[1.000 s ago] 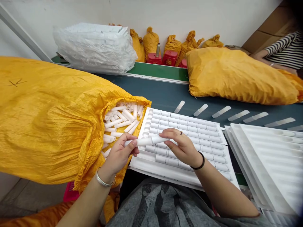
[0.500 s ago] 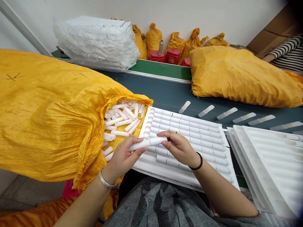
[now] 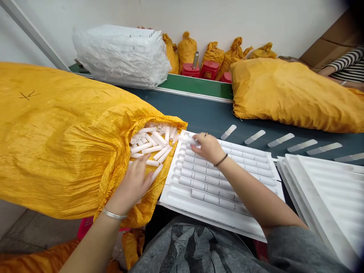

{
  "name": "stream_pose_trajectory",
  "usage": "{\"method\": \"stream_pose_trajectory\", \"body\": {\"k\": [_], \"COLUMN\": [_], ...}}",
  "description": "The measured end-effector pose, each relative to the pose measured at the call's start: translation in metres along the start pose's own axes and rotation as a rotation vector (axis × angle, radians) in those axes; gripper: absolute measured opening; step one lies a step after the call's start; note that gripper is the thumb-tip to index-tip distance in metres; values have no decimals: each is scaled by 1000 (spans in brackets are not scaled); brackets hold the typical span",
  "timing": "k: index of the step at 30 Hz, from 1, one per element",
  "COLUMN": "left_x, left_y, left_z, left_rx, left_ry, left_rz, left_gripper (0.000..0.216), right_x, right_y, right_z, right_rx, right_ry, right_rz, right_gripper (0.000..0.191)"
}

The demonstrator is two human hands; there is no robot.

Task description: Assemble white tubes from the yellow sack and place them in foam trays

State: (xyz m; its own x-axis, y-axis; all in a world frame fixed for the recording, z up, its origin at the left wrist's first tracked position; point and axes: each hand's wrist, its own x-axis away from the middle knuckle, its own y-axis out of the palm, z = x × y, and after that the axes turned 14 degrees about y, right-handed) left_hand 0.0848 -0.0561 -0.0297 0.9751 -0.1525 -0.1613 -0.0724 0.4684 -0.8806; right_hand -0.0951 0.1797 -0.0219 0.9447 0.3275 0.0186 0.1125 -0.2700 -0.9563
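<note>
My left hand (image 3: 133,185) is at the mouth of a big yellow woven sack (image 3: 71,132), its fingers apart and blurred, over loose short white tubes (image 3: 150,142). One short tube (image 3: 157,173) lies beside its thumb; whether they touch I cannot tell. My right hand (image 3: 210,148) is above the upper left of a white grooved tray (image 3: 178,195), thumb and fingers closed on the end of a white tube (image 3: 187,139), which is blurred. Long white tubes with small dark print (image 3: 204,182) lie in rows in the tray's grooves.
A stack of white trays (image 3: 321,197) stands at the right. Frosted strip-like pieces (image 3: 256,137) lie on the dark belt (image 3: 193,106). Beyond are a full yellow sack (image 3: 290,93) and a plastic-wrapped stack (image 3: 122,57). A person's striped sleeve (image 3: 347,60) shows far right.
Both hands held one white tube together in front of the tray. My left hand has let go and moved left to the sack; my right hand has moved up to the tray's far left corner.
</note>
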Motion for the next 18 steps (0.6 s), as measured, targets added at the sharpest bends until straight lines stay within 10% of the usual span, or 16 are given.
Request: {"method": "stream_pose_trajectory", "body": {"k": [4, 9, 14, 18], "left_x": [7, 5, -3, -9], "left_y": [-9, -13, -6, 4], "left_z": [-41, -47, -16, 15], "left_rx": [-514, -382, 193, 390], "left_ry": [-165, -130, -33, -21], "left_rz": [-90, 37, 312, 350], "left_gripper": [28, 23, 28, 26], "right_x": [-65, -84, 1, 109], "right_y": [3, -15, -31, -3], "right_z": [31, 44, 23, 4], "right_rx": [26, 68, 101, 68], "right_ry": [362, 496, 402, -102], "right_rz": [-7, -119, -79, -298], "right_gripper": [31, 27, 24, 15]}}
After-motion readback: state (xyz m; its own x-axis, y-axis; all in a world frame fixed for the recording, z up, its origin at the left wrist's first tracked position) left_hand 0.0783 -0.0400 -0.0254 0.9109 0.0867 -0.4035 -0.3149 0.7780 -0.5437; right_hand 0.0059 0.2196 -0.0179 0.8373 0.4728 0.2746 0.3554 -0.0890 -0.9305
